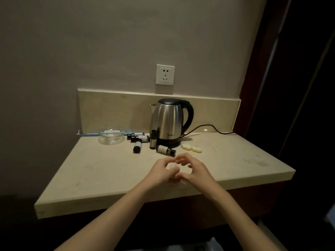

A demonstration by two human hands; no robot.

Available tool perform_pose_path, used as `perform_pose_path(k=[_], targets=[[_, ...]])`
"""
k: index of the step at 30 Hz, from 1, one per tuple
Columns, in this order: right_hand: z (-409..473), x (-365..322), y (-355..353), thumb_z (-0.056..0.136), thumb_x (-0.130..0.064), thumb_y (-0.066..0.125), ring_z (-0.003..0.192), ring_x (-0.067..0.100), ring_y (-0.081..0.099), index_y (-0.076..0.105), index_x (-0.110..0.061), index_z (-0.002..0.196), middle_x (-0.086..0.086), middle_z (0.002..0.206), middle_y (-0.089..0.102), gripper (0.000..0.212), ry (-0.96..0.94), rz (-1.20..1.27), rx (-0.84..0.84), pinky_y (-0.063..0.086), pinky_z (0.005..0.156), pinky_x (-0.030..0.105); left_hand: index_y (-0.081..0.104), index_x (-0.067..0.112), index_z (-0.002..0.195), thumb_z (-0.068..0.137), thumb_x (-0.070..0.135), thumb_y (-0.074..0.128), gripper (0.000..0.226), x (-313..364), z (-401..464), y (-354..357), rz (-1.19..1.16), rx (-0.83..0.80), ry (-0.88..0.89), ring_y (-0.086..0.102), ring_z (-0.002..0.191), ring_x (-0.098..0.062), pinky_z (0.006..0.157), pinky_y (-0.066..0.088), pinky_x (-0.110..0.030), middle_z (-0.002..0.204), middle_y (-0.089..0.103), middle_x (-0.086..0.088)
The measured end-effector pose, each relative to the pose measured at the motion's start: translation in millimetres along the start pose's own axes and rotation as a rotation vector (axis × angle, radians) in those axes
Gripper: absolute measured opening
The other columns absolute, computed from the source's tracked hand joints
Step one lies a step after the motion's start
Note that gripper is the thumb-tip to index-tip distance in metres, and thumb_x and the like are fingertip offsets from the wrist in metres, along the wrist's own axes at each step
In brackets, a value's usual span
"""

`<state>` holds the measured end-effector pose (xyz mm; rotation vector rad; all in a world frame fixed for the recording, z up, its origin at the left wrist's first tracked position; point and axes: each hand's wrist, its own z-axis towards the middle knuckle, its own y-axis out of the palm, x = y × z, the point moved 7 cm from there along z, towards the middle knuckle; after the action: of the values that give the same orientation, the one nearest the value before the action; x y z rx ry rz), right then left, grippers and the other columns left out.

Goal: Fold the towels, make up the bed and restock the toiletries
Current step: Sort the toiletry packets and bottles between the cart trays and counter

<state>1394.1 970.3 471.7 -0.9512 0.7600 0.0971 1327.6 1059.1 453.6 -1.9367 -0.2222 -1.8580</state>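
Beige stone tabletop (108, 171) carries a steel electric kettle (167, 122), a glass dish (111, 135), several small dark toiletry bottles (137, 146) lying or standing just beside the kettle, and two pale soaps (191, 147). Near the front edge, the left hand (161, 171) and right hand (194, 170) meet, fingers curled closed around a small whitish item (171, 166), possibly a wrapped soap.

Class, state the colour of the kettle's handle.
Black, seen best in the head view: kettle handle.
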Motion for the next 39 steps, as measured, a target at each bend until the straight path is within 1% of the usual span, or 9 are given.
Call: perform_pose_path(k=[4, 10, 14, 18, 21, 25, 28, 33, 39], targets=[[26, 49, -13, 0.084, -0.031, 0.068, 0.108, 0.004, 0.047, 0.055, -0.026, 0.119, -0.009, 0.122, 0.053, 0.038, 0.101, -0.099, 0.043, 0.042, 0.09, 0.02, 0.06, 0.014, 0.12, 0.089, 0.008, 0.062, 0.031, -3, 8, -12, 0.077, 0.065, -0.006, 0.066, 0.073, -0.015, 0.056, 0.055, -0.021, 0.105, 0.061, -0.007], [72, 101, -28, 0.084, -0.037, 0.067, 0.123, 0.018, 0.042, 0.052, -0.025, 0.128, 0.003, 0.133, 0.043, 0.048, 0.237, -0.091, 0.17, 0.039, 0.103, 0.035, 0.068, 0.018, 0.112, 0.084, 0.013, 0.069, 0.028, 0, 25, -25, 0.224, 0.119, 0.071, 0.066, 0.081, -0.016, 0.061, 0.056, -0.022, 0.105, 0.066, -0.006], [101, 117, -21, 0.086, -0.037, 0.065, 0.133, 0.023, 0.029, 0.044, -0.023, 0.137, 0.001, 0.142, 0.042, 0.057, 0.258, -0.194, 0.094, 0.031, 0.107, 0.041, 0.068, 0.022, 0.108, 0.087, 0.014, 0.065, 0.023, -4, 30, -23, 0.234, 0.135, 0.093, 0.065, 0.079, -0.013, 0.058, 0.052, -0.018, 0.102, 0.064, -0.001], [124, 137, -8, 0.09, -0.047, 0.054, 0.131, 0.027, 0.036, 0.044, -0.026, 0.138, 0.001, 0.144, 0.044, 0.053, 0.242, -0.342, 0.006, 0.032, 0.107, 0.043, 0.065, 0.026, 0.103, 0.092, 0.018, 0.056, 0.016, -8, 31, -24, 0.244, 0.113, 0.103, 0.059, 0.079, -0.005, 0.061, 0.047, -0.015, 0.1, 0.06, 0.005], [136, 139, -1, 0.091, -0.038, 0.056, 0.122, 0.031, 0.048, 0.053, -0.02, 0.132, 0.009, 0.134, 0.055, 0.045, 0.188, -0.356, 0.023, 0.038, 0.102, 0.04, 0.061, 0.023, 0.101, 0.095, 0.021, 0.052, 0.012, -9, 26, -31, 0.212, 0.14, 0.094, 0.058, 0.077, -0.006, 0.063, 0.046, -0.018, 0.094, 0.058, 0.005], [132, 135, 5, 0.092, -0.026, 0.057, 0.116, 0.028, 0.047, 0.057, -0.018, 0.124, 0.01, 0.125, 0.055, 0.033, 0.189, -0.345, 0.094, 0.04, 0.096, 0.042, 0.058, 0.014, 0.103, 0.096, 0.017, 0.049, 0.012, -15, 21, -35, 0.061, 0.156, 0.01, 0.059, 0.063, -0.008, 0.06, 0.054, -0.023, 0.084, 0.061, -0.003], [120, 125, 6, 0.093, -0.024, 0.055, 0.117, 0.026, 0.043, 0.054, -0.021, 0.125, 0.007, 0.125, 0.05, 0.033, 0.181, -0.353, 0.067, 0.039, 0.097, 0.044, 0.058, 0.017, 0.108, 0.095, 0.008, 0.048, 0.018, -17, 10, -35, -0.109, 0.127, -0.033, 0.059, 0.067, -0.014, 0.073, 0.056, -0.032, 0.083, 0.06, -0.009], [78, 64, 1, 0.093, -0.007, 0.053, 0.109, 0.012, 0.047, 0.055, -0.017, 0.125, -0.001, 0.122, 0.046, 0.034, 0.013, -0.185, 0.072, 0.041, 0.085, 0.014, 0.061, 0.024, 0.103, 0.095, 0.009, 0.048, 0.021, -7, -17, -53, 0.017, 0.213, 0.054, 0.051, 0.07, -0.012, 0.06, 0.045, -0.02, 0.083, 0.057, 0.0], [25, -41, 13, 0.091, -0.017, 0.06, 0.104, 0.002, 0.046, 0.056, -0.026, 0.125, -0.015, 0.114, 0.046, 0.036, -0.144, -0.117, -0.032, 0.038, 0.09, 0.016, 0.061, 0.021, 0.109, 0.093, 0.021, 0.055, 0.016, 1, -73, -77, 0.01, 0.272, 0.047, 0.048, 0.063, -0.009, 0.057, 0.041, -0.019, 0.083, 0.059, 0.001]])
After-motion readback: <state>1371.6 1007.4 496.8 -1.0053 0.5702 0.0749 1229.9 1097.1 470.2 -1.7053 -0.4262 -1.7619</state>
